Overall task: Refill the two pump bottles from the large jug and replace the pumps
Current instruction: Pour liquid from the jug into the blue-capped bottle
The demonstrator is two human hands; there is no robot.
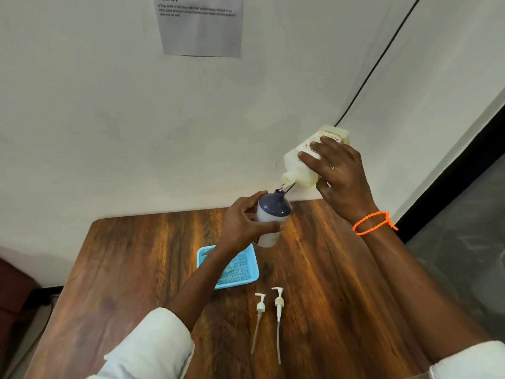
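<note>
My right hand [338,170] grips the large pale jug [297,168], tipped with its mouth pointing down and left. A thin stream runs from that mouth into the open neck of a white pump bottle with a dark blue shoulder [273,214]. My left hand [243,222] holds this bottle in the air above the table, slightly tilted. Two white pumps with long dip tubes lie side by side near the table's front, the shorter pump [259,307] on the left and the longer pump [278,305] on the right. I see no second bottle.
A light blue mesh tray [240,272] sits on the wooden table [123,269], partly under my left forearm. A white wall stands just behind the table, with a printed sheet [200,26] and a black cable [382,56]. The table's right edge lies by a dark frame.
</note>
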